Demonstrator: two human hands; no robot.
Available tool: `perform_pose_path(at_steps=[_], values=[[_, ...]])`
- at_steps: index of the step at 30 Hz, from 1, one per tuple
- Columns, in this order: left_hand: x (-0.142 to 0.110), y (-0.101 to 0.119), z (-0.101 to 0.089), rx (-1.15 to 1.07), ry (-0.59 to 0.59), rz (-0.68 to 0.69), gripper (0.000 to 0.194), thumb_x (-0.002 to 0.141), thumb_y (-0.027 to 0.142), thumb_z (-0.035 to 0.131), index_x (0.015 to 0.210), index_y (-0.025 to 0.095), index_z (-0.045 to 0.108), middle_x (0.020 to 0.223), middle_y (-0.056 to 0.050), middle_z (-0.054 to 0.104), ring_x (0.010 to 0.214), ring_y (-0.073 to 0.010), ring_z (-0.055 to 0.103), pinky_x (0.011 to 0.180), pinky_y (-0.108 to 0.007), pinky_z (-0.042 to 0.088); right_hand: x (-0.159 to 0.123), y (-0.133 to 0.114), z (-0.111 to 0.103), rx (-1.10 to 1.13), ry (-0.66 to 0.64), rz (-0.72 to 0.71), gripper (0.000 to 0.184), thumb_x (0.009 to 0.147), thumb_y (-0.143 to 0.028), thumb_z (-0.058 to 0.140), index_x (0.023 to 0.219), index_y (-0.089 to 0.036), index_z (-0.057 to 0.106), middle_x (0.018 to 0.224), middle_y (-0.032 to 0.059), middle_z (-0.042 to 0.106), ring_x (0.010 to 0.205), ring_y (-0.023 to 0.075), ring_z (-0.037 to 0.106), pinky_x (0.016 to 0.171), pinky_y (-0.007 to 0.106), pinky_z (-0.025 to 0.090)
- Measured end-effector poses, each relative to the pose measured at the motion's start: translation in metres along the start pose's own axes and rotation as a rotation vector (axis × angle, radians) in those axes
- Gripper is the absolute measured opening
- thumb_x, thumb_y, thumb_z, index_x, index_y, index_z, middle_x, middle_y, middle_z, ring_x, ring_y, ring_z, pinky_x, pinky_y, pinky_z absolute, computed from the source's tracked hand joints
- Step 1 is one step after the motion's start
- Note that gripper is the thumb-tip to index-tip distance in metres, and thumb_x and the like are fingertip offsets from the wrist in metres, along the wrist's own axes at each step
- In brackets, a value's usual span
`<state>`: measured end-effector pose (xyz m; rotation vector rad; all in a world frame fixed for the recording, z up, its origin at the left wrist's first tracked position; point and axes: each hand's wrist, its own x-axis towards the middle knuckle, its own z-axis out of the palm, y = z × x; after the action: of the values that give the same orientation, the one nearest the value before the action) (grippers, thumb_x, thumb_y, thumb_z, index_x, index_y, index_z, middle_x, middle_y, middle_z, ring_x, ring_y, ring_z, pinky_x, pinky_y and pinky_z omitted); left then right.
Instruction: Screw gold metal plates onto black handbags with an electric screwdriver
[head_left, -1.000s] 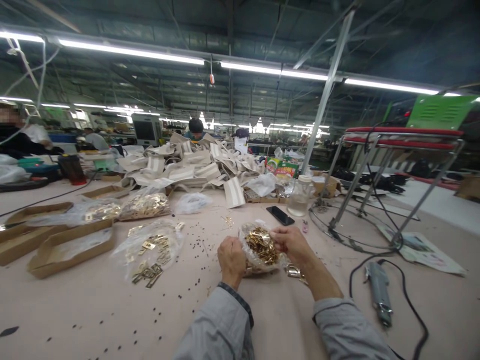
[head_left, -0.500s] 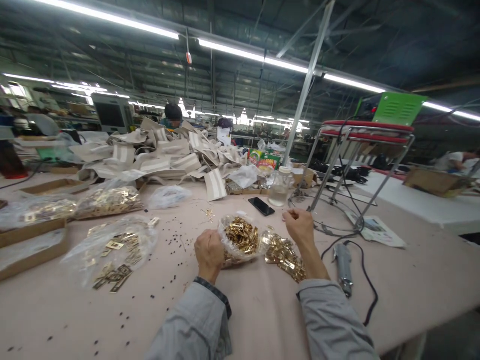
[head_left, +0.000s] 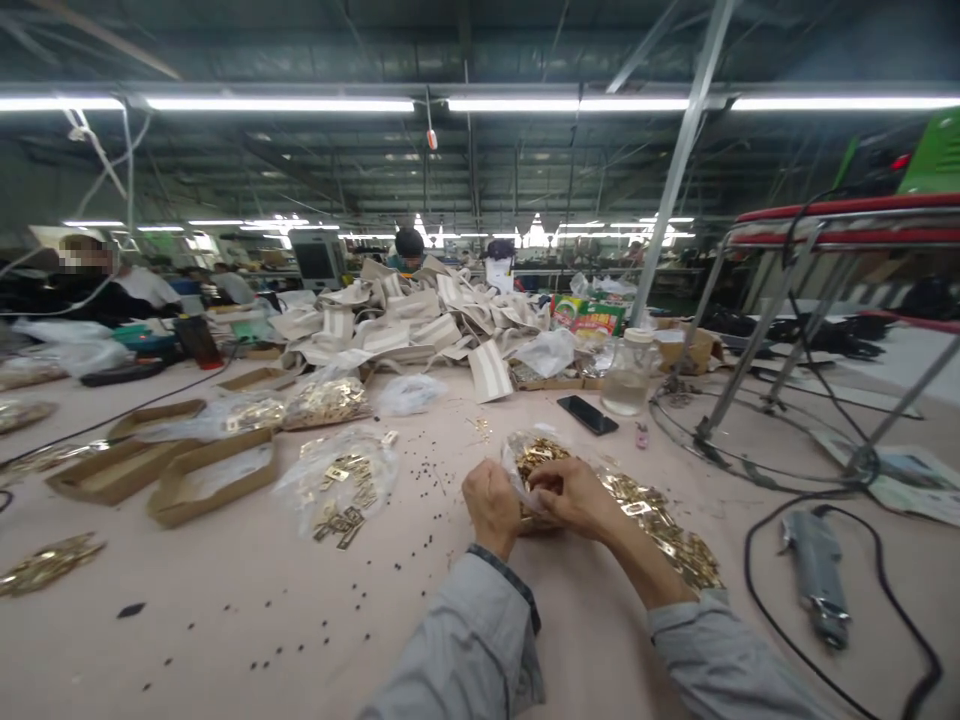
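A clear plastic bag (head_left: 512,452), its mouth gaping, is full of small gold metal pieces (head_left: 541,455). My left hand (head_left: 491,500) is a fist around the left edge of that bag. Over the near side of the opening, my right hand (head_left: 576,497) curls with thumb and fingers pinched at the plastic, hiding part of the contents. Loose gold metal plates (head_left: 664,520) lie in a heap to the right, partly behind my right forearm. To the left, another clear bag (head_left: 300,480) lies flat with gold frame-shaped plates spilling from it.
Cardboard trays (head_left: 217,490) and filled bags (head_left: 326,402) lie left. Beige strap pieces (head_left: 420,320) are piled behind. A phone (head_left: 587,414), a jar (head_left: 628,375), a red stool (head_left: 847,225) and a corded power screwdriver (head_left: 817,575) are right. Black bits dot the table.
My right hand left the bag's edge, moved right above the loose gold pieces, and is now back at the bag's opening. My left hand stayed on the bag. The view swung right and back.
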<state>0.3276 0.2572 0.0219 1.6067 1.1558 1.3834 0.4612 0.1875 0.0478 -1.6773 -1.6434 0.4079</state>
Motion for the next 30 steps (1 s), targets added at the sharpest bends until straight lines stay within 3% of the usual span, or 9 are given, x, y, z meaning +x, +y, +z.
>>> perform_pose_path(at_steps=[5, 8, 12, 17, 20, 24, 30], values=[[-0.007, 0.005, 0.002, -0.054, 0.025, 0.008, 0.032, 0.085, 0.014, 0.043, 0.055, 0.025, 0.039, 0.054, -0.001, 0.048, 0.057, -0.017, 0.044, 0.057, -0.032, 0.029, 0.003, 0.012, -0.001, -0.099, 0.069, -0.048, 0.03, 0.073, -0.029, 0.065, 0.097, -0.022, 0.082, 0.085, 0.006, 0.075, 0.075, 0.0229, 0.067, 0.07, 0.032, 0.052], [-0.01, 0.005, 0.005, -0.091, 0.061, -0.029, 0.032, 0.086, 0.013, 0.044, 0.057, 0.025, 0.036, 0.055, 0.0, 0.046, 0.057, -0.0169, 0.043, 0.058, -0.032, 0.028, 0.009, 0.025, 0.004, -0.16, 0.06, -0.111, 0.027, 0.075, -0.035, 0.065, 0.094, -0.024, 0.082, 0.096, 0.0089, 0.075, 0.086, 0.026, 0.068, 0.079, 0.035, 0.053], [-0.012, 0.005, 0.007, -0.046, 0.083, -0.041, 0.032, 0.085, 0.014, 0.045, 0.058, 0.025, 0.033, 0.056, 0.0, 0.044, 0.059, -0.0181, 0.041, 0.059, -0.033, 0.026, 0.013, 0.031, 0.012, -0.317, 0.057, -0.12, 0.022, 0.084, -0.038, 0.059, 0.081, -0.024, 0.076, 0.088, 0.01, 0.074, 0.079, 0.0255, 0.066, 0.072, 0.035, 0.047], [-0.009, 0.006, 0.004, 0.011, 0.074, -0.042, 0.033, 0.083, 0.012, 0.045, 0.056, 0.026, 0.033, 0.054, 0.0, 0.044, 0.058, -0.0187, 0.042, 0.06, -0.034, 0.025, 0.01, 0.023, 0.009, -0.374, 0.111, -0.043, 0.02, 0.085, -0.035, 0.061, 0.074, -0.025, 0.075, 0.079, 0.0075, 0.074, 0.072, 0.0232, 0.065, 0.066, 0.032, 0.043], [-0.007, 0.008, 0.002, 0.033, 0.078, -0.03, 0.033, 0.084, 0.012, 0.043, 0.054, 0.025, 0.034, 0.053, 0.0, 0.043, 0.057, -0.0185, 0.042, 0.059, -0.034, 0.024, 0.008, 0.019, 0.002, -0.245, 0.024, -0.082, 0.013, 0.08, -0.026, 0.066, 0.083, -0.024, 0.078, 0.084, 0.0056, 0.077, 0.078, 0.0231, 0.068, 0.07, 0.03, 0.046], [-0.004, 0.005, 0.002, 0.017, 0.05, -0.024, 0.033, 0.084, 0.013, 0.043, 0.054, 0.025, 0.036, 0.052, 0.0, 0.044, 0.056, -0.0184, 0.041, 0.06, -0.034, 0.025, 0.007, 0.017, -0.003, -0.147, -0.055, -0.015, 0.015, 0.076, -0.016, 0.063, 0.08, -0.022, 0.076, 0.073, 0.002, 0.075, 0.067, 0.019, 0.066, 0.061, 0.026, 0.043], [-0.004, 0.0, 0.002, 0.035, 0.051, -0.009, 0.033, 0.084, 0.015, 0.043, 0.053, 0.025, 0.035, 0.052, 0.001, 0.044, 0.055, -0.0177, 0.041, 0.058, -0.033, 0.026, 0.004, 0.007, -0.003, -0.223, 0.071, -0.035, 0.016, 0.078, -0.014, 0.062, 0.074, -0.022, 0.075, 0.076, 0.0031, 0.075, 0.072, 0.0196, 0.066, 0.068, 0.028, 0.044]])
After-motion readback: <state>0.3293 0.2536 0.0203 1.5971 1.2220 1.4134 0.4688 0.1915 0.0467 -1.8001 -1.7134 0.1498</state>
